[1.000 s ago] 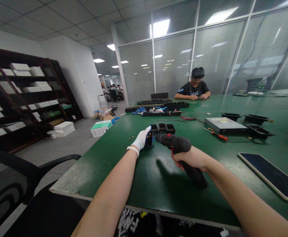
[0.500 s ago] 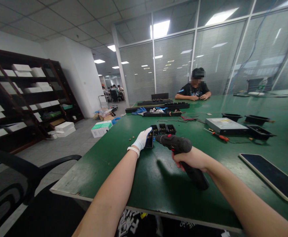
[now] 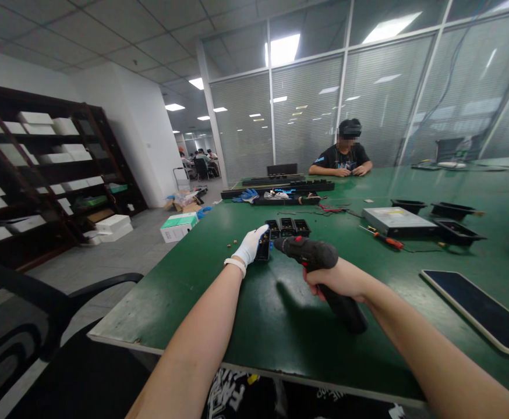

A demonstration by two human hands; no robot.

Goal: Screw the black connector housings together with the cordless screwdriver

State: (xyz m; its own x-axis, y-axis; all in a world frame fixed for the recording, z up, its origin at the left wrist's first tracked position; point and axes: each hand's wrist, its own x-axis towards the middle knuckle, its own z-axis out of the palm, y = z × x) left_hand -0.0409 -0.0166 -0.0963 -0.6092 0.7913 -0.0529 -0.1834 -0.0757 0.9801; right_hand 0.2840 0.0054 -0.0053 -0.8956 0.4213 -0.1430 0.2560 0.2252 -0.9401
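My left hand (image 3: 251, 244), in a white glove with blue on the fingers, is closed on a small black plastic box (image 3: 264, 250) that stands tilted on the green table. Small brass-coloured pieces show inside the box. My bare right hand (image 3: 324, 280) wraps round the grip of a black cordless drill (image 3: 310, 251) with red details. The drill's nose points left at the box; whether its tip touches anything I cannot tell. Just beyond are more black boxes (image 3: 286, 227), also with brass-coloured bits in them. A few loose brass pieces (image 3: 232, 243) lie left of my glove.
On the right are a grey metal case (image 3: 398, 223), an orange-handled screwdriver (image 3: 393, 242), black trays (image 3: 458, 231) and a dark flat panel (image 3: 477, 308). Black strips and a blue glove (image 3: 249, 195) lie farther back. Another person (image 3: 344, 154) sits across the table (image 3: 193, 302).
Both hands, the box and the drill keep nearly the same positions. The whole view has shifted very slightly.
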